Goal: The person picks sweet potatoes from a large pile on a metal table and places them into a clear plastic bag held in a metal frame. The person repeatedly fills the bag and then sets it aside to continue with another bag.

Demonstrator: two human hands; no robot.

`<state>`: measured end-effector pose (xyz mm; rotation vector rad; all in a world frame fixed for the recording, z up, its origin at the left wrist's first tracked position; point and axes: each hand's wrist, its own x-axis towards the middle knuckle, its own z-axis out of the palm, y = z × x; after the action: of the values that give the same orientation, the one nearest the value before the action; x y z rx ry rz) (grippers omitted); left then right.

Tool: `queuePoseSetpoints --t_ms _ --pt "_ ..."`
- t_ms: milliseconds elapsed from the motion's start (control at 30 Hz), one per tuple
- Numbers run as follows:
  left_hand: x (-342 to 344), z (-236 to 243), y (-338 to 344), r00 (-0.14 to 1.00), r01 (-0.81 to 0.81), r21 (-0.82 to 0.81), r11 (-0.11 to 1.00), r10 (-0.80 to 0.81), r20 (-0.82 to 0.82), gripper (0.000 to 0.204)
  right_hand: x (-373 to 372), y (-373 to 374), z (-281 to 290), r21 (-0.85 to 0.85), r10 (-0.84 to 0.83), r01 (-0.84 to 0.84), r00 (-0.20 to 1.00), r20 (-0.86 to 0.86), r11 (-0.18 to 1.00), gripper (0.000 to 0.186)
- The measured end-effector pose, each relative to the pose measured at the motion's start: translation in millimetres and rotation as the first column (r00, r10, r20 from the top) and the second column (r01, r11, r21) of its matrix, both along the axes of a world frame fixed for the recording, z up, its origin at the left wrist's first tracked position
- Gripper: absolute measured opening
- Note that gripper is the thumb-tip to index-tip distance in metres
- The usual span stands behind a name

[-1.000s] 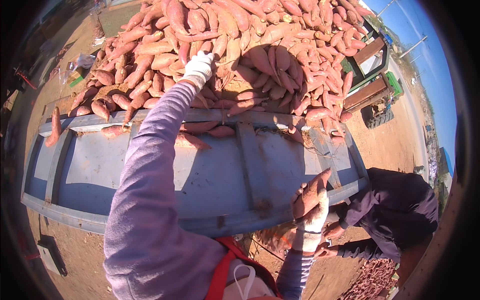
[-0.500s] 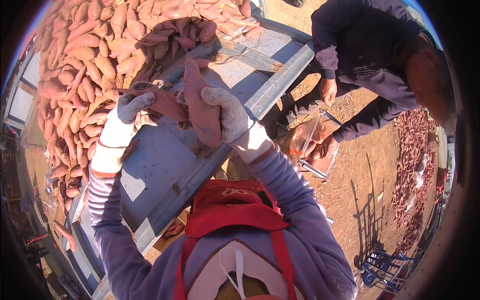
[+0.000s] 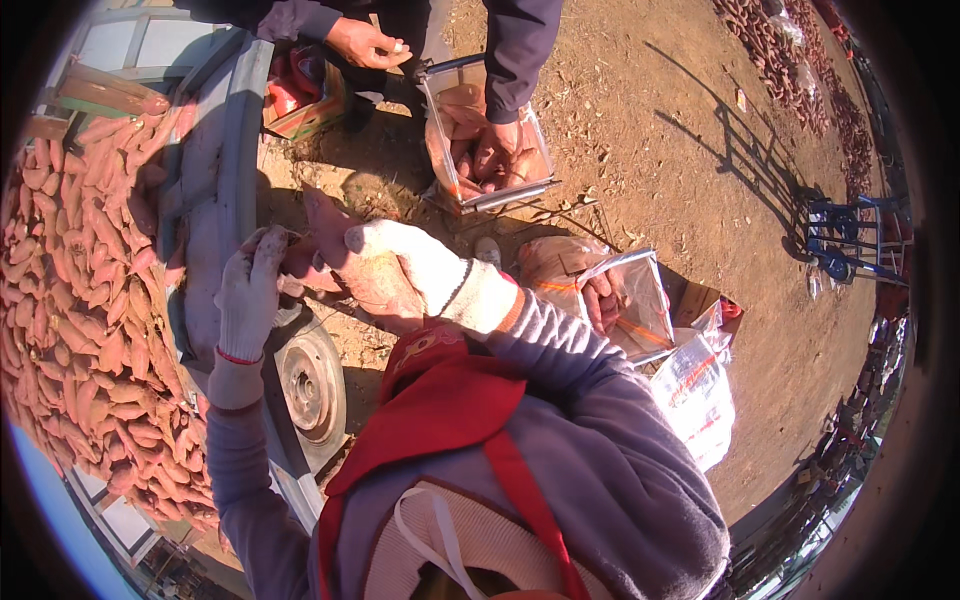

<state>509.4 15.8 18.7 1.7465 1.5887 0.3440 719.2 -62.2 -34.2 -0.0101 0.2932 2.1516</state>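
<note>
My left hand (image 3: 255, 285), in a white knit glove, is closed on a reddish sweet potato (image 3: 303, 262), partly hidden by the one beside it. My right hand (image 3: 430, 275), gloved the same way, grips a larger sweet potato (image 3: 370, 285), its narrow end pointing up. Both are held together over the ground beside the grey metal side panel (image 3: 215, 120) of a truck bed, above my red apron (image 3: 430, 400). A big heap of sweet potatoes (image 3: 90, 320) lies on the bed at the left.
A co-worker's hands (image 3: 365, 42) are at the top, one inside a lined crate (image 3: 540, 170) of sweet potatoes. Another lined crate (image 3: 655, 310), a white sack (image 3: 695, 410), a wheel (image 3: 310, 390), a blue hand truck (image 3: 850, 240) and scattered sweet potatoes (image 3: 760, 50) on dirt surround me.
My left hand has left the heap and joined my right, both holding sweet potatoes. The view has turned rightward, putting the heap at the left and the co-worker's crate in front.
</note>
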Motion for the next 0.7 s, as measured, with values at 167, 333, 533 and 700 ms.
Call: queuePoseSetpoints --t_ms 167,333,533,700 --pt "108.6 -83.6 27.6 0.818 0.491 0.817 0.303 -0.483 -0.312 0.029 58.3 -12.8 -34.0 0.131 -0.234 0.205 0.641 0.731 0.97 0.031" --pt "128.3 -102.8 16.7 0.907 0.252 0.201 0.947 -0.158 -0.391 0.062 125.1 -39.9 -90.4 -0.233 -0.056 0.284 0.736 0.675 0.93 0.028" --pt "81.9 -114.4 -56.5 0.957 0.091 -0.086 0.992 -0.111 -0.269 0.061 180.1 14.1 -168.1 -0.178 0.005 0.352 0.442 0.897 0.919 0.038" --pt "48.0 -126.3 -96.8 0.959 -0.158 -0.235 0.959 0.092 -0.267 0.054 196.1 47.1 -215.7 -0.143 0.022 0.331 0.345 0.938 0.933 0.049"
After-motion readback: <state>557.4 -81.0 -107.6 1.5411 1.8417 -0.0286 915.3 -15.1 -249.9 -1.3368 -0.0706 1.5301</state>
